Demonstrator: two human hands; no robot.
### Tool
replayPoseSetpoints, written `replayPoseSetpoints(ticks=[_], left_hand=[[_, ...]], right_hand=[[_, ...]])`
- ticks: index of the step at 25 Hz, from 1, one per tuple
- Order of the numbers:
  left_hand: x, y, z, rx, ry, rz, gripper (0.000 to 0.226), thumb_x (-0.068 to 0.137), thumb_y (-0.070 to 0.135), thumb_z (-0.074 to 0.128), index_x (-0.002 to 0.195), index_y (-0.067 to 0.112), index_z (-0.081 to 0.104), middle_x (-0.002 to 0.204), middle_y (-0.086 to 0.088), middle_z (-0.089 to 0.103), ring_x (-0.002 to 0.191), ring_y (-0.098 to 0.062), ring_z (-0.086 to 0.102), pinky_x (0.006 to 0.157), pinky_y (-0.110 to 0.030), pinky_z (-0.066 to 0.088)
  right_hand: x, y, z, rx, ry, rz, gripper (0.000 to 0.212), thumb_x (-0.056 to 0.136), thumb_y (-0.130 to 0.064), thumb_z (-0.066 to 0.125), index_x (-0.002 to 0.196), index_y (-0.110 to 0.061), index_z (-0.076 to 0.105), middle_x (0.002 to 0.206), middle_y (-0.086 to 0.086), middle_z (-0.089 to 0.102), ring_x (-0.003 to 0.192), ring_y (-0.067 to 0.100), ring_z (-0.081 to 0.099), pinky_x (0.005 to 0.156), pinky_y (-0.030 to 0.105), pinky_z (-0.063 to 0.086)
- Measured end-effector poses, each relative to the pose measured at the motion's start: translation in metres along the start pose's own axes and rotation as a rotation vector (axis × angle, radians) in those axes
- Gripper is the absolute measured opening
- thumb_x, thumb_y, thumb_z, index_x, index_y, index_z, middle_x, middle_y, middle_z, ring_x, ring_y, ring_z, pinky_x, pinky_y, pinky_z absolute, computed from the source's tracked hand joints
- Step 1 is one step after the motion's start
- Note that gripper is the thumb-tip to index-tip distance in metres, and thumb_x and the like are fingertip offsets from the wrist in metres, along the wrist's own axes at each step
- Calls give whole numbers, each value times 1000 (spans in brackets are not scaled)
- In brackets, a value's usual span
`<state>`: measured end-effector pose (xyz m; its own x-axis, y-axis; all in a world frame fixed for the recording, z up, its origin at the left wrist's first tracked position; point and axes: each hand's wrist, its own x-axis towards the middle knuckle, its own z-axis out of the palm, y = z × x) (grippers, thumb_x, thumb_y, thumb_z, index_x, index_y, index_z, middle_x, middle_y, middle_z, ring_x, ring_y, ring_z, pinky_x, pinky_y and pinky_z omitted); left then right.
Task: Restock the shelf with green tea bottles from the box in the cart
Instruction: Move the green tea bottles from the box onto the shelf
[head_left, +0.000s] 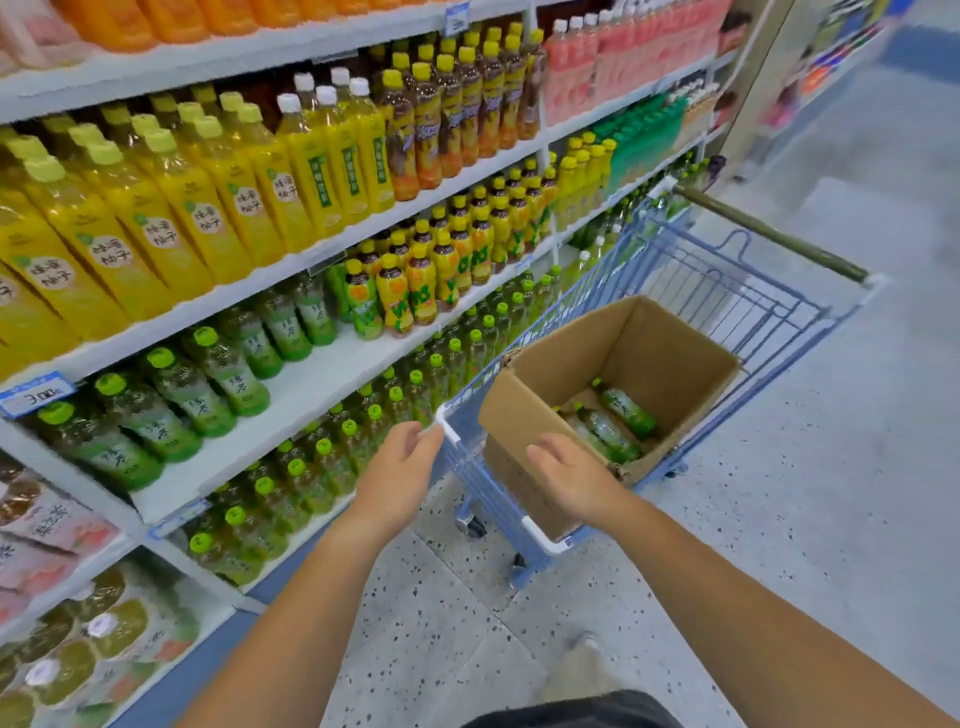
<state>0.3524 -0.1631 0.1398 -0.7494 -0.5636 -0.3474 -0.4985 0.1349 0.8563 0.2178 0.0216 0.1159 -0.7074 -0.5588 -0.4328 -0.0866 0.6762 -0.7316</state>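
Observation:
An open cardboard box (550, 395) stands in a blue wire cart (727, 291). A few green tea bottles (623, 408) lie on their sides at its bottom. On the shelf (311, 395) to the left, a row of green tea bottles (182, 395) with green caps stands along the back, with bare white shelf in front of them. My left hand (397, 475) hovers empty with relaxed fingers by the cart's near left corner. My right hand (571, 475) reaches over the box's near edge, fingers loosely bent, holding nothing.
Yellow drink bottles (156, 208) fill the shelf above, and orange ones the top shelf. More green bottles (311, 467) crowd the lower shelf. The cart's handle (769, 234) points away from me. Speckled floor (779, 519) lies open to the right.

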Motion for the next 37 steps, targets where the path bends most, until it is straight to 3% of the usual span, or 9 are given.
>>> replayPoseSetpoints(ticks=[4,11,13,17,20,26,28,32,37], left_hand=[[34,36,57,32,-23,-6,50,102,50,48,142,22,51,141,5,54,117,-11,49,96,-31,36],[80,86,183,-12,-108,-141,46,103,50,46,139,23,51,137,5,54,115,-14,51,99,-36,42],[87,95,210,-34,-123,-160,47,104,47,46,142,21,50,134,5,53,114,-12,48,95,-31,38],[113,104,245,-55,-169,-224,51,104,45,46,147,17,43,137,3,52,116,-12,48,95,-28,35],[145,101,263,-60,-158,-230,53,103,47,48,147,17,44,120,12,57,106,-6,54,94,-29,37],[213,91,290,44,-288,-217,58,102,53,44,150,21,40,145,5,51,125,-12,52,97,-29,39],[236,85,301,82,-310,-262,56,103,54,40,147,19,43,140,4,53,117,-13,54,95,-31,41],[275,66,323,92,-252,-452,44,105,50,34,127,19,54,115,-2,64,85,-10,55,75,-32,41],[319,22,367,10,-168,-694,51,104,52,34,140,18,49,133,-6,59,112,-24,57,85,-32,37]], right_hand=[[19,37,-55,47,28,57,58,104,-49,39,154,-19,34,155,0,43,140,19,42,108,32,35],[68,116,-147,130,-30,167,61,102,-54,40,155,-27,31,157,0,39,142,22,40,116,42,34],[85,134,-167,119,-53,181,63,100,-58,39,155,-27,32,158,-1,38,142,21,40,116,43,34],[114,148,-196,140,-62,225,62,101,-56,41,153,-22,35,156,-2,40,141,18,41,113,37,35],[136,153,-208,139,-51,247,57,103,-51,41,152,-23,36,154,-1,43,139,18,41,109,33,35],[182,157,-223,138,41,299,51,103,-49,42,148,-27,40,137,-5,53,118,10,47,101,30,36],[204,161,-226,109,21,312,50,103,-48,42,148,-27,41,132,-6,54,119,11,49,101,30,36],[262,178,-232,25,-84,337,51,104,-46,42,150,-24,39,124,-9,52,115,10,47,96,26,31],[340,224,-224,-136,-301,350,57,104,-48,39,153,-19,35,147,2,50,134,19,46,98,25,30]])
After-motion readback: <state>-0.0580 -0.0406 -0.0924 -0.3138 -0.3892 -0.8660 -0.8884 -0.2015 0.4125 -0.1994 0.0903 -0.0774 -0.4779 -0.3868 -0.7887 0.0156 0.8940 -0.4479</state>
